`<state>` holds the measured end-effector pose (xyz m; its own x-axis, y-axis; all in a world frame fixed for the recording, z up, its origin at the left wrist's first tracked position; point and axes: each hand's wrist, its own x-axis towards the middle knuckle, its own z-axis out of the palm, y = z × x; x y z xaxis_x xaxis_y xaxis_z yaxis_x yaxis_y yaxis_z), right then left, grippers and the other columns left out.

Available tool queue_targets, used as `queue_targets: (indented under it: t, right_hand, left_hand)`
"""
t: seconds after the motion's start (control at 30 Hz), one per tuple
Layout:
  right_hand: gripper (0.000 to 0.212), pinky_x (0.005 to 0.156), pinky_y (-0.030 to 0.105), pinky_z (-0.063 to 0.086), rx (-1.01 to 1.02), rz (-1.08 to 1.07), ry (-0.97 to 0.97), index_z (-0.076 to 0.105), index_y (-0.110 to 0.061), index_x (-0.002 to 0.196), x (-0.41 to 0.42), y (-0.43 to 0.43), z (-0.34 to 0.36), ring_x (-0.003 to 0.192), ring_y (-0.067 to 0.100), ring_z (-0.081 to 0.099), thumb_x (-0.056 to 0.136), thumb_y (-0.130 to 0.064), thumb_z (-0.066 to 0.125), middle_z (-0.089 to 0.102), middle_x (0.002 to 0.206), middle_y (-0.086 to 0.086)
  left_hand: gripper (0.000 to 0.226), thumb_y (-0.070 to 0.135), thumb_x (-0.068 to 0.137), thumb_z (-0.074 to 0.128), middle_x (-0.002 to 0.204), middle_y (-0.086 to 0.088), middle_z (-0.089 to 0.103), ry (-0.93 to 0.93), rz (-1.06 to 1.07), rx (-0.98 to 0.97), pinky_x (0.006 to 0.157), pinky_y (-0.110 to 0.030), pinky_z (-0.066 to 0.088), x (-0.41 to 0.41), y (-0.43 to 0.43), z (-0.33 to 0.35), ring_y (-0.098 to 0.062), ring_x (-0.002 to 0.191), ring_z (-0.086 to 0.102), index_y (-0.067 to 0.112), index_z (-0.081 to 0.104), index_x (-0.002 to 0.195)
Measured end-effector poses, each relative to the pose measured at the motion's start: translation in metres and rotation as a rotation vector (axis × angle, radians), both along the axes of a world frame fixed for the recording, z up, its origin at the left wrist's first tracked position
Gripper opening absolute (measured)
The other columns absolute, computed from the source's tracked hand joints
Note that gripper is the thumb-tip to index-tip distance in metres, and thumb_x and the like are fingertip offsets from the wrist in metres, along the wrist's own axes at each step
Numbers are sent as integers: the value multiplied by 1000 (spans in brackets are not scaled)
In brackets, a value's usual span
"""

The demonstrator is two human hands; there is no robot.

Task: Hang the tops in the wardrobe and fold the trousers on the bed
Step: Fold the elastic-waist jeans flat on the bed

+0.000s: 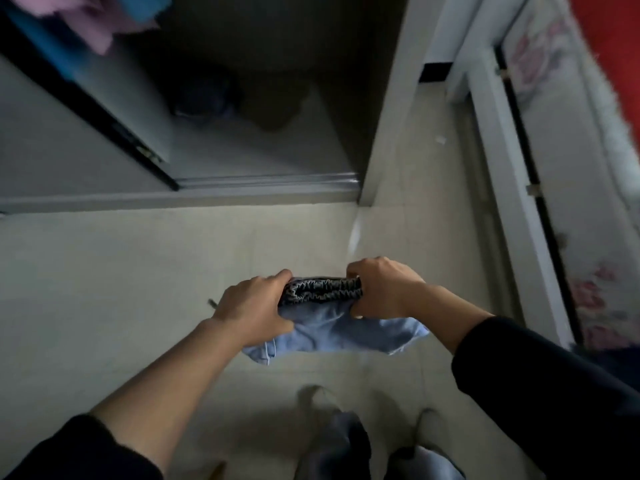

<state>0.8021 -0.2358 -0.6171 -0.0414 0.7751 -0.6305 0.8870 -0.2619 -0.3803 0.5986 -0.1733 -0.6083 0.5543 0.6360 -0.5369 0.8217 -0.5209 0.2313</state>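
I hold a pair of light blue trousers in front of me above the floor, with the dark elastic waistband bunched between my hands. My left hand grips the waistband's left end. My right hand grips its right end. The legs hang down from the band towards my feet. The open wardrobe lies ahead, dark inside. Pink and blue tops hang at its upper left.
A sliding wardrobe door with a dark edge stands at the left, above its floor track. A white door frame and floral panel run along the right. Pale tiled floor lies below; my feet show at the bottom.
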Motion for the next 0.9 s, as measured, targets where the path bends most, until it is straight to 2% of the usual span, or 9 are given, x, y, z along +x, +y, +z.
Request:
queue_targets:
  t: [0.07,0.17,0.27,0.4,0.5,0.63,0.73,0.83,0.9]
  right_hand:
    - [27,65,32,47,36,39,-27,56,-23,95,-12,33,-2,79,24,60,74,-37,64,60,88,-1]
    - [26,64,31,41,105,106,-96,53,-21,100,-20,79,-11,76,23,55,79,-36,59,61,91,1]
    - [26,65,30,38,164,138,-149,51,-20,100,-19,132,-28,75,23,52,82,-39,57,63,96,2]
    - [27,68,31,41,247,170,-193,52,-20,101,-5,219,-65,91,27,61,82,-38,58,64,103,4]
    - [27,68,31,41,281,173,-213,53,-21,100,9,288,-95,95,31,63,81,-39,57,65,104,6]
    - [20,67,30,38,356,150,-227,47,-23,90,24,370,-136,94,31,62,81,-38,57,64,102,5]
    - [23,67,30,37,429,149,-276,51,-22,95,32,430,-168,96,31,62,81,-38,58,64,103,6]
    - [24,68,29,39,525,149,-329,55,-19,101,38,484,-201,96,30,63,84,-36,58,65,105,8]
    - [27,74,33,42,617,155,-407,55,-17,108,43,514,-225,101,32,62,87,-34,56,64,111,10]
  left_hand:
    - [42,27,73,58,78,11,48,-20,18,50,60,-28,38,-12,31,-3,-22,72,52,31,46,113]
    - [40,25,75,57,77,11,44,-24,24,117,57,-28,34,-20,77,-14,-20,68,48,30,46,112]
    - [36,24,73,57,75,10,50,-20,36,130,53,-28,34,-19,131,-34,-20,67,53,28,46,107]
    - [30,27,70,58,75,6,57,-13,67,130,56,-29,37,-7,216,-73,-22,68,56,25,43,97]
    - [35,29,68,60,82,2,59,-11,71,180,59,-30,34,9,282,-99,-29,77,58,25,43,98]
    - [35,30,71,61,97,-4,66,-26,71,279,62,-30,34,26,365,-142,-33,91,62,23,43,100]
    - [33,30,73,62,100,-7,66,-52,86,359,63,-31,36,35,424,-177,-34,94,62,23,40,97]
    - [38,32,77,60,104,-9,65,-73,71,491,63,-32,37,45,483,-215,-34,96,62,22,42,110]
    - [45,34,81,60,108,-12,64,-86,78,592,64,-32,36,54,516,-239,-35,97,62,22,41,120]
